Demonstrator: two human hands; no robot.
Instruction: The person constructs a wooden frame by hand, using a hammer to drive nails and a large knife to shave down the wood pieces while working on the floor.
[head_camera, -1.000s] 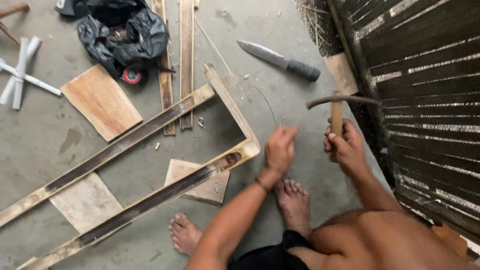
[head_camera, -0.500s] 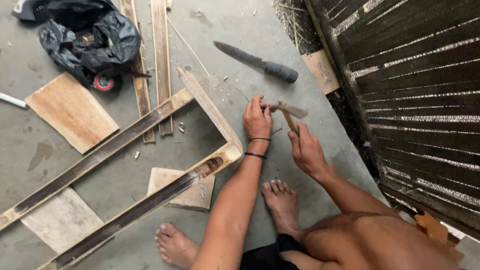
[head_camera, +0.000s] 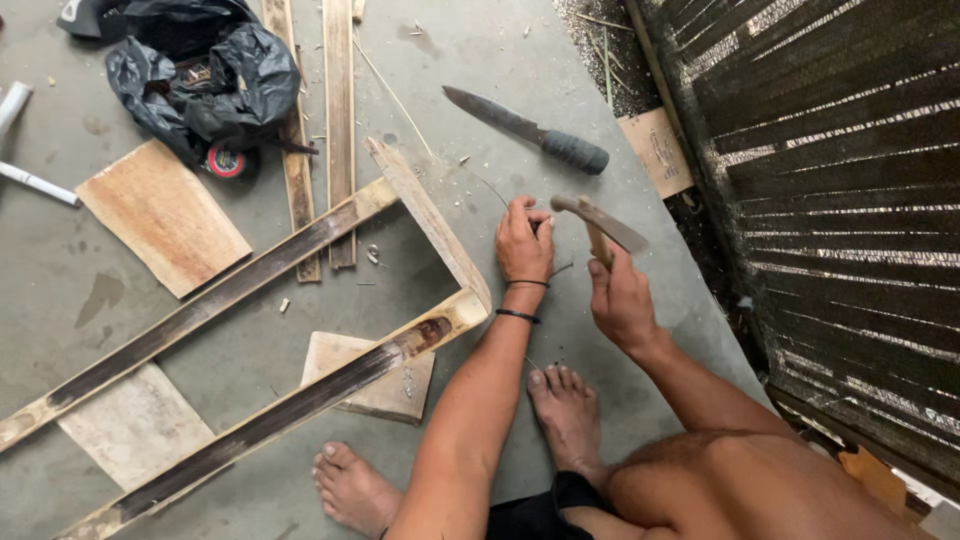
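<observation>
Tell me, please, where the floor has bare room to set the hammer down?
Bare concrete lies between the knife and the left hand, and inside the wooden frame beside the plywood square. Crowded near the black bag and slats.

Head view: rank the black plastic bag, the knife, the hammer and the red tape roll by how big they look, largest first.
1. Black plastic bag, by far the widest spread.
2. Knife, long blade plus grip.
3. Hammer, shorter, though the right hand covers part of its handle and it sits nearer the camera, so this rank is unsure.
4. Red tape roll, smallest.
</observation>
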